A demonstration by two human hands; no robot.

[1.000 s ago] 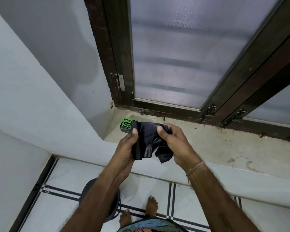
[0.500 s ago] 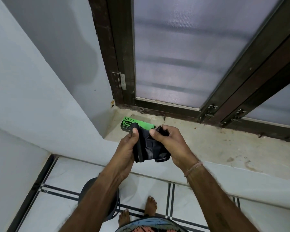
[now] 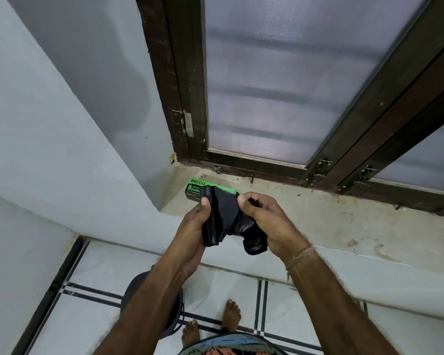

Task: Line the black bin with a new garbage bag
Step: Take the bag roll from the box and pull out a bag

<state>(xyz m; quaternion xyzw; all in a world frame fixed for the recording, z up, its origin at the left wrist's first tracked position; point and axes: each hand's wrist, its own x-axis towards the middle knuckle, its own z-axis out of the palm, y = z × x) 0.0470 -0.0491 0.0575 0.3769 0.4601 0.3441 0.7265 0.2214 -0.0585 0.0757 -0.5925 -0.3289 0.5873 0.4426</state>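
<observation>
The garbage bag [image 3: 224, 216], black and thin, is held at chest height above the window ledge [image 3: 305, 219], folded tight on its left side and crumpled loose on its right. It is nowhere near the bin yet.

The left hand [image 3: 192, 231] pinches the folded edge, thumb on the near face and fingers closed behind it. The right hand [image 3: 264, 221] has its fingers [image 3: 246, 201] clamped together on the loose upper corner, with slack film bunched below the palm.

Change noted: half a second ago the two hands were close together with the bag compact between them. They now stand further apart, and more film hangs free under the right hand. The bag is partly unfolded but its mouth is not open.

The black bin [image 3: 176, 313] stands on the tiled floor [image 3: 100, 275], near and low in the scene, largely hidden under the left forearm. Whether it is unlined cannot be told from here. Bare feet stand just right of it.

The green box [image 3: 199, 187] of garbage bags lies on the ledge, just behind the hands, at the far left corner by the dark window frame [image 3: 180, 98].

Assessment: the task is at an early step. Unfolding needs to be finished and the open end found before lowering to the bin. The film looks thin; hard pulling could tear it.
</observation>
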